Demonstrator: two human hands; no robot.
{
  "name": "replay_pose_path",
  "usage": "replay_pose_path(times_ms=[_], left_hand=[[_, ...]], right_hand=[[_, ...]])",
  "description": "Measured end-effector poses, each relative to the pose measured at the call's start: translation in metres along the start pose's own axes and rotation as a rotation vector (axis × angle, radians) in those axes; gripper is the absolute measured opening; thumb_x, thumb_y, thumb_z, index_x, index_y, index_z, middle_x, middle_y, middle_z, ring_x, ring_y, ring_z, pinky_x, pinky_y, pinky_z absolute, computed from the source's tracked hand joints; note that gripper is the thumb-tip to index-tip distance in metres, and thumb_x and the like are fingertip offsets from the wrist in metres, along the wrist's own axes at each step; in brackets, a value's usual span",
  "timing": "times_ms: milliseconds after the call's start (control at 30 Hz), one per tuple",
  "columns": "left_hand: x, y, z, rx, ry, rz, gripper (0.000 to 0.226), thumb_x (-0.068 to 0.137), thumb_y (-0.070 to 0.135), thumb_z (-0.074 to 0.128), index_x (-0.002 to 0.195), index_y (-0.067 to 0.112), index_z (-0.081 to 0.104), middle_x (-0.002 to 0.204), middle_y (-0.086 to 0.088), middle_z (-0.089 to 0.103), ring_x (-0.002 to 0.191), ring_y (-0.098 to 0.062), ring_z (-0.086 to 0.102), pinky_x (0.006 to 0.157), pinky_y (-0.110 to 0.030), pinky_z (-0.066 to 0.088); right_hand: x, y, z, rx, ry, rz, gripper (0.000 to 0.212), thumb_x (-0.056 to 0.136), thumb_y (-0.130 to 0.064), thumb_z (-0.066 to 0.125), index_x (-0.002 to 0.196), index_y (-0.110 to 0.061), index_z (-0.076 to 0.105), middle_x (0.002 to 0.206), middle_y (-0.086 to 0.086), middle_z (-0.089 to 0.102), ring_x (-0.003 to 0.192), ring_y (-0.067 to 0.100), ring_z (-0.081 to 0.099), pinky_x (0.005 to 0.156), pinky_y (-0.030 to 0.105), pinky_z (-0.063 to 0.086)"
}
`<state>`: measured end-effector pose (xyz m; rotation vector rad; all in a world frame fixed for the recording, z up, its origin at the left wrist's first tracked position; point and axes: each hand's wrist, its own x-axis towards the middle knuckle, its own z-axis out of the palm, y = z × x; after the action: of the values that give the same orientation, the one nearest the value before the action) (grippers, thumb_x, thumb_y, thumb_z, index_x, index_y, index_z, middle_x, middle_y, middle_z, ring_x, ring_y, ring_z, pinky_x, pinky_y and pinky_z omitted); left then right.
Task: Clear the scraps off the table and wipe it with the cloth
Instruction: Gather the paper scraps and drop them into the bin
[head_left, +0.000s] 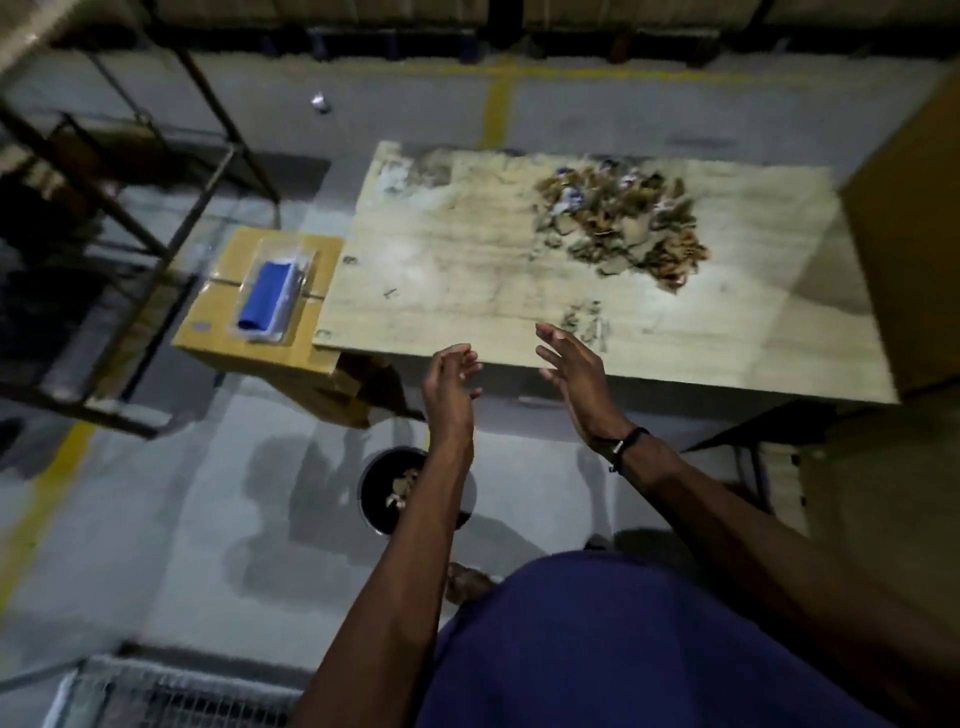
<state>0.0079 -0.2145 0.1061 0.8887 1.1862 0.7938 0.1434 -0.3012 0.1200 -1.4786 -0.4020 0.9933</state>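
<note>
A light wooden table fills the middle of the view. A large heap of brown and bluish scraps lies on its far right part, and a small scrap cluster sits near the front edge. A folded blue cloth rests in a clear wrapper on a cardboard box left of the table. My left hand hovers just off the table's front edge, fingers apart, palm facing right. My right hand is open over the front edge, close to the small cluster. Neither holds anything.
A black round bin with some scraps inside stands on the floor below my left forearm. A metal rack stands at the left. A tall brown box borders the table's right end. Yellow floor lines run behind the table.
</note>
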Motion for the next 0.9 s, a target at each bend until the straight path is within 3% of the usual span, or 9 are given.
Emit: replay_pose_path(times_ms=[300,467,567,633,700,800,900], left_hand=[[-0.016,-0.017,0.142,0.17,-0.142,0.038,0.02,0.107,0.017,0.05,0.097,0.023,0.066,0.104,0.004,0.07,0.1,-0.015,0.068,0.072,-0.031,0.046],[-0.001,-0.029,0.203,0.299,-0.201,0.109,0.011,0.103,0.027,0.057,0.1,0.022,0.068,0.103,0.001,0.072,0.104,-0.021,0.071,0.078,-0.034,0.047],[0.015,-0.03,0.228,0.406,-0.232,0.15,0.013,0.094,0.041,0.059,0.095,0.031,0.069,0.106,0.001,0.073,0.108,-0.023,0.07,0.085,-0.04,0.051],[0.026,-0.027,0.243,0.462,-0.249,0.174,0.008,0.099,0.032,0.061,0.095,0.031,0.068,0.104,0.005,0.072,0.106,-0.023,0.068,0.085,-0.041,0.051],[0.036,-0.022,0.255,0.515,-0.256,0.198,0.009,0.102,0.023,0.06,0.102,0.023,0.069,0.102,0.009,0.069,0.101,-0.023,0.065,0.08,-0.036,0.047],[0.064,-0.018,0.271,0.612,-0.29,0.217,0.015,0.1,0.02,0.062,0.112,0.013,0.068,0.108,0.003,0.067,0.102,-0.026,0.064,0.077,-0.031,0.044],[0.098,-0.02,0.281,0.742,-0.376,0.274,0.02,0.096,0.02,0.068,0.114,0.011,0.066,0.117,-0.006,0.066,0.108,-0.028,0.064,0.082,-0.032,0.045]], right_hand=[[0.013,-0.017,-0.162,0.083,0.272,-0.031,0.033,0.111,-0.031,0.046,0.139,-0.021,0.062,0.15,0.001,0.058,0.14,0.024,0.053,0.105,0.036,0.043],[0.031,-0.032,-0.227,0.064,0.297,-0.063,0.031,0.111,-0.036,0.047,0.138,-0.03,0.061,0.155,-0.001,0.052,0.145,0.022,0.047,0.114,0.044,0.041],[0.045,-0.041,-0.244,0.003,0.299,-0.097,0.047,0.104,-0.046,0.053,0.146,-0.025,0.058,0.151,-0.007,0.054,0.141,0.023,0.05,0.109,0.045,0.045],[0.06,-0.045,-0.253,-0.045,0.295,-0.111,0.043,0.106,-0.043,0.054,0.146,-0.027,0.059,0.14,-0.017,0.058,0.137,0.025,0.053,0.112,0.05,0.046],[0.075,-0.046,-0.259,-0.065,0.293,-0.119,0.036,0.109,-0.035,0.053,0.143,-0.029,0.06,0.138,-0.019,0.055,0.14,0.016,0.05,0.119,0.051,0.04],[0.098,-0.052,-0.26,-0.11,0.301,-0.105,0.035,0.109,-0.033,0.054,0.143,-0.032,0.061,0.142,-0.019,0.053,0.138,0.011,0.049,0.117,0.045,0.042],[0.119,-0.055,-0.259,-0.216,0.29,-0.106,0.035,0.108,-0.033,0.055,0.143,-0.032,0.06,0.151,-0.006,0.055,0.115,0.007,0.059,0.091,0.017,0.048]])
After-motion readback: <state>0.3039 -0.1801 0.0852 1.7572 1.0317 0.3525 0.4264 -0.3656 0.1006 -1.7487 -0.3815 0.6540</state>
